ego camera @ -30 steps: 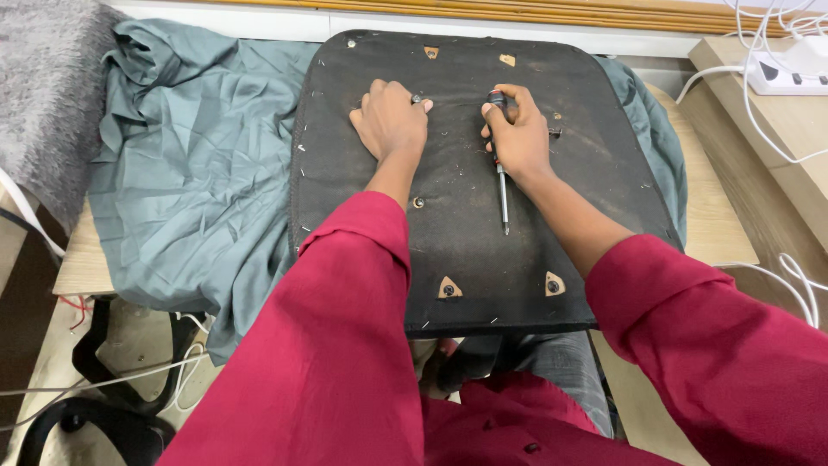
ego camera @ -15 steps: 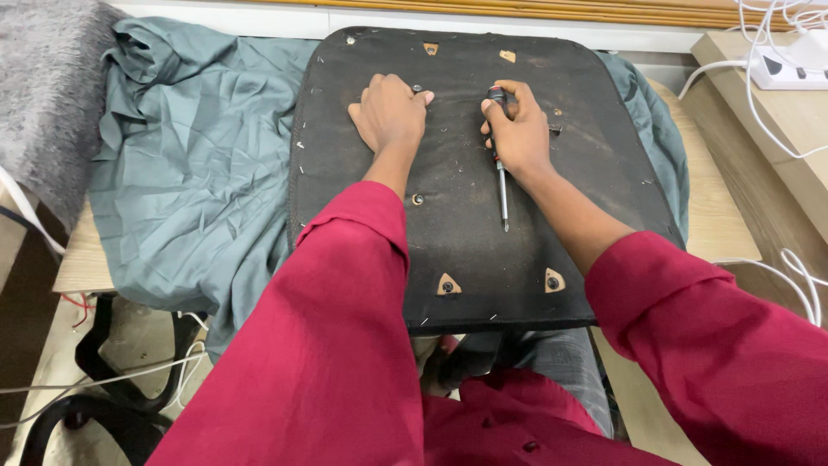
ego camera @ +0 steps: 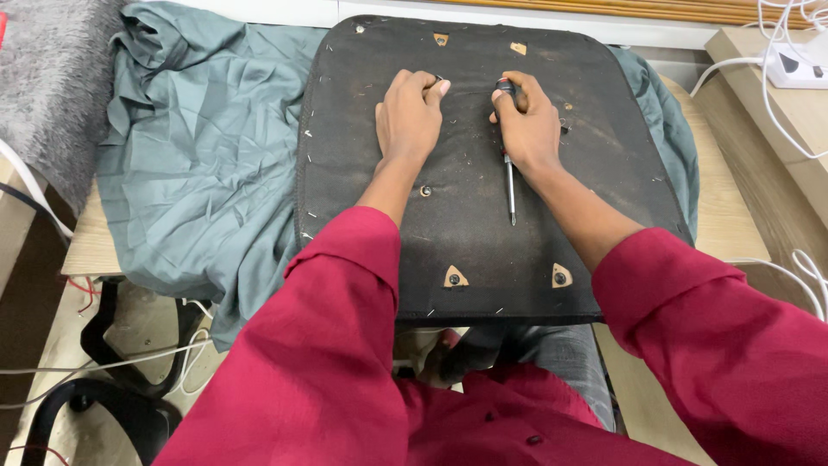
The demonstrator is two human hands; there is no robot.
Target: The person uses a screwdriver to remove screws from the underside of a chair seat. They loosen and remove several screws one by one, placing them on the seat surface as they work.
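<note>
A black seat base (ego camera: 483, 216), turned underside up, is seen in the middle of the frame, laid over a grey-green cloth (ego camera: 190, 173) on a wooden tabletop (ego camera: 724, 207). The left hand (ego camera: 410, 116) is placed on the upper middle of the base, its fingers curled over a small metal screw (ego camera: 438, 79) at the fingertips; whether the screw is pinched or only touched cannot be told. Just to the right, the right hand (ego camera: 528, 125) is closed around the dark handle of a screwdriver (ego camera: 509, 164), so the grip is holding the tool. The thin metal shaft is pointed down the frame toward the person, its tip lying near the surface of the base. Another screw (ego camera: 425, 191) is seen below the left wrist. Two triangular brown openings (ego camera: 455, 277) with bolts are set near the lower edge of the base. Both forearms are covered by red sleeves (ego camera: 328, 345). A white power strip (ego camera: 798, 65) with white cables is seen at the upper right, and a grey fluffy fabric (ego camera: 47, 78) at the upper left.
</note>
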